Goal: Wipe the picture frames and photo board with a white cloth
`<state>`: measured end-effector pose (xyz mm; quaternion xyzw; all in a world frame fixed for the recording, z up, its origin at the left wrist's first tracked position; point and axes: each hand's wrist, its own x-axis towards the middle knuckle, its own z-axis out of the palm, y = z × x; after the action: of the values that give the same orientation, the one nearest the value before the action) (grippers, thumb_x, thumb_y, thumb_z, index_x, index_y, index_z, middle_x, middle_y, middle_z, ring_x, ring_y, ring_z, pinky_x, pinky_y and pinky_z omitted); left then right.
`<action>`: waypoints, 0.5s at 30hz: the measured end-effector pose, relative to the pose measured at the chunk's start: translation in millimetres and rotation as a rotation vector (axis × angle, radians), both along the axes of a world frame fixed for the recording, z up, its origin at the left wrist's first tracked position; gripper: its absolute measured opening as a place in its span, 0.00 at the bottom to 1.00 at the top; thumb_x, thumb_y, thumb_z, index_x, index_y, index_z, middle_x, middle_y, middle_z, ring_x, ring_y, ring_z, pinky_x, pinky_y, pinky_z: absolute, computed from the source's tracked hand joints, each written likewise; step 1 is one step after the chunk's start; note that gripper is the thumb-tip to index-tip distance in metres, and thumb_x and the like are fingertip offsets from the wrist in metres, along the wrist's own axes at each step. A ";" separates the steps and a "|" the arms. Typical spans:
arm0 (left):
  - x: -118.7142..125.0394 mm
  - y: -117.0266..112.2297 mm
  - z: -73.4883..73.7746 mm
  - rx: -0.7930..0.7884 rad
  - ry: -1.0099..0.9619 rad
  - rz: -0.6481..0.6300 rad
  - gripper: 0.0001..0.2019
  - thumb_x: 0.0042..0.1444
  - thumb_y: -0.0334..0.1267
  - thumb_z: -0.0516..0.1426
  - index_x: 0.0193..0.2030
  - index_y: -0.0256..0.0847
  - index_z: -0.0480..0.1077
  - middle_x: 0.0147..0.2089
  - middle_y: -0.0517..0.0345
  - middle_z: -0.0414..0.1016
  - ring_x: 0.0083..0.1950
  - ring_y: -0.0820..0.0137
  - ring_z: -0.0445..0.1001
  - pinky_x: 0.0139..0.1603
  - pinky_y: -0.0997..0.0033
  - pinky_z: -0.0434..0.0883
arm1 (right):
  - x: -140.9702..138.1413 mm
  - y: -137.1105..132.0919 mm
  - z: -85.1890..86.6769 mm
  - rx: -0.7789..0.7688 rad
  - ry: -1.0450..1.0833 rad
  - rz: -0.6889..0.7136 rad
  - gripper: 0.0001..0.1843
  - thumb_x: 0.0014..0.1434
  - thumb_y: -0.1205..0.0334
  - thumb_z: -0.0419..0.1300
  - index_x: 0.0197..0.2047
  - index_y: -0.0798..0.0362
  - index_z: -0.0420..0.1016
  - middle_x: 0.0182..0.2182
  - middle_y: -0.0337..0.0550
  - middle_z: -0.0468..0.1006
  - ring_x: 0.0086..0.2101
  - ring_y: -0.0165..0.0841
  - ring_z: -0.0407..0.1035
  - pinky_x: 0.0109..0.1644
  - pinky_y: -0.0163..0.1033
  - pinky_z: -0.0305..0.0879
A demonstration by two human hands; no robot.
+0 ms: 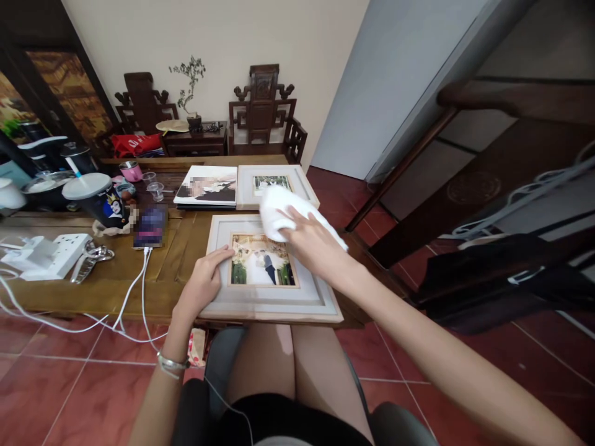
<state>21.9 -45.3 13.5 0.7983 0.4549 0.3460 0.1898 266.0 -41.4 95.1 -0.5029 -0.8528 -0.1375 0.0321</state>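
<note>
Bracing, it seems, the left rim of the framed wedding photograph [264, 272], your left hand [203, 282] lies with fingers relaxed and extended, gripping nothing, perhaps so the frame won't slide. Across on the other side, your right hand [304, 238] has its fingers curled around a bunched white cloth [279, 207], likely wadded thick to make a soft pad. It's over the frame's upper right corner; whether it touches there, the blur hides. And look where that frame is: face up on the wooden surface [179, 266], right at the near edge before your lap, presumably for easy reach. Just beyond it, a second frame [304, 179] and what looks like a photo album [207, 186] sit side by side, clear of your elbows. Off left, the phone [150, 227] lies plugged into white cables [146, 253], well apart from the cloth.
</note>
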 end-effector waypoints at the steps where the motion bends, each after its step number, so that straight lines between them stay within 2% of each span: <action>1: 0.0 0.2 0.1 0.001 0.003 0.001 0.28 0.50 0.17 0.45 0.54 0.34 0.73 0.59 0.46 0.74 0.63 0.63 0.70 0.67 0.55 0.64 | -10.5 13.8 -3.7 0.037 0.005 0.065 0.26 0.52 0.84 0.52 0.51 0.59 0.76 0.65 0.57 0.61 0.64 0.51 0.53 0.62 0.60 0.56; 3: -0.1 0.7 0.5 0.007 0.009 -0.002 0.29 0.49 0.16 0.45 0.54 0.34 0.74 0.58 0.47 0.74 0.62 0.62 0.71 0.67 0.54 0.64 | -36.0 36.9 -10.3 0.059 0.015 0.199 0.21 0.56 0.79 0.56 0.51 0.57 0.76 0.66 0.53 0.59 0.66 0.50 0.48 0.66 0.62 0.48; 5: -0.2 1.2 0.8 0.026 0.004 -0.013 0.29 0.49 0.17 0.45 0.53 0.35 0.74 0.57 0.48 0.76 0.61 0.62 0.72 0.66 0.54 0.65 | -61.3 52.8 -16.5 0.038 -0.008 0.306 0.18 0.61 0.74 0.55 0.52 0.56 0.76 0.66 0.51 0.59 0.67 0.48 0.45 0.68 0.60 0.43; 8: -0.5 1.8 0.9 0.051 -0.009 -0.031 0.28 0.49 0.17 0.45 0.52 0.34 0.75 0.55 0.48 0.77 0.60 0.64 0.73 0.66 0.57 0.66 | -82.6 64.9 -25.8 -0.042 -0.065 0.333 0.17 0.63 0.74 0.52 0.52 0.57 0.75 0.64 0.49 0.63 0.67 0.45 0.47 0.68 0.56 0.43; 11: -0.9 2.1 0.7 0.048 -0.009 -0.038 0.27 0.50 0.17 0.44 0.51 0.35 0.75 0.55 0.50 0.77 0.61 0.65 0.72 0.66 0.58 0.65 | -75.6 66.7 -31.4 -0.093 -0.083 0.269 0.16 0.62 0.74 0.53 0.49 0.57 0.77 0.60 0.52 0.70 0.64 0.45 0.53 0.66 0.55 0.47; 15: -1.5 2.0 -1.0 0.037 -0.022 -0.039 0.28 0.50 0.17 0.44 0.51 0.37 0.75 0.55 0.51 0.77 0.63 0.65 0.70 0.67 0.54 0.64 | -40.0 61.1 -27.0 -0.128 -0.108 0.163 0.13 0.58 0.75 0.56 0.43 0.57 0.79 0.47 0.57 0.79 0.58 0.45 0.63 0.64 0.54 0.48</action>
<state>20.4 -43.3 12.5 0.8065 0.4305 0.3596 0.1869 225.9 19.7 68.1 -0.4249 -0.8983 -0.1065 -0.0353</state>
